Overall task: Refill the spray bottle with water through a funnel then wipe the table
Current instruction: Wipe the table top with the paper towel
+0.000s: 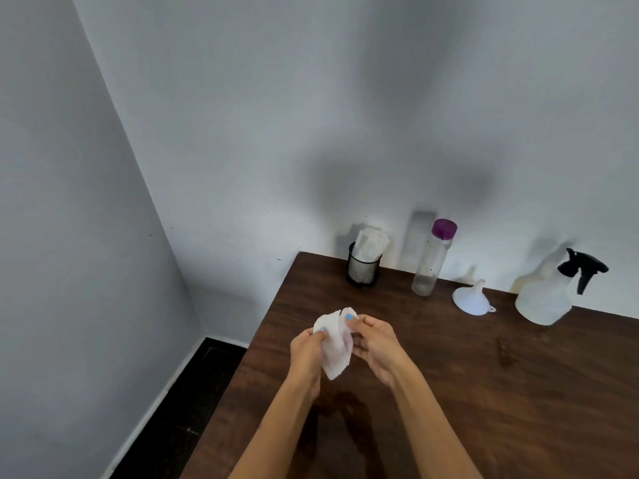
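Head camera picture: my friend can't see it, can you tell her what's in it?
Two hands, left and right, hold a white tissue above a brown table. Along the wall behind stand a mesh cup of tissues, a purple-capped bottle, a white funnel and a spray bottle.

I find no text, label, brand, number or sign that I can read anywhere. The spray bottle (546, 299), the purple-capped water bottle (430, 261), the funnel (472, 300) and the mesh holder (363, 269) all look unmarked from here.
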